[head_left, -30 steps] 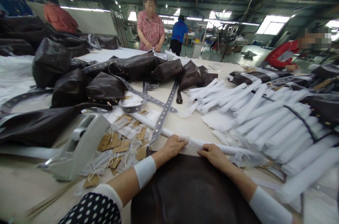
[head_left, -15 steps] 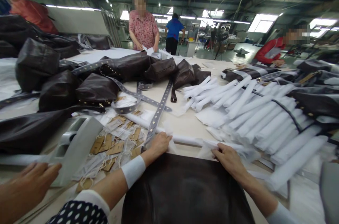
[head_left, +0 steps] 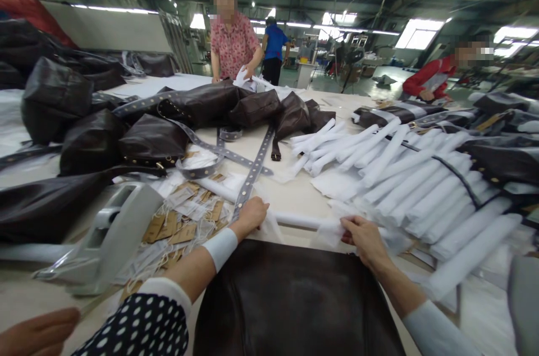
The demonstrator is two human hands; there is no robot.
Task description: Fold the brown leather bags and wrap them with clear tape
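A dark brown leather bag (head_left: 298, 300) lies right in front of me. Just beyond its far edge, my left hand (head_left: 253, 214) pinches thin white wrapping paper (head_left: 274, 227), fingers closed. My right hand (head_left: 362, 237) pinches another part of the thin paper with thumb and fingertips. Between the hands a white rolled length (head_left: 301, 220) runs sideways; whether it joins the pinched paper I cannot tell. A grey studded strap (head_left: 249, 185) ends beside my left hand.
Brown paper tags (head_left: 181, 232) with white strings and a grey tape dispenser (head_left: 120, 232) lie to the left. Several dark bags (head_left: 154, 140) are heaped behind. White paper rolls (head_left: 404, 193) are piled right. Another person's hand (head_left: 42, 331) is at lower left; co-workers stand beyond the table.
My left hand has moved slightly up, and my right hand a little up and right, both still pinching the paper. The other person's hand at left has drawn away from the tape dispenser.
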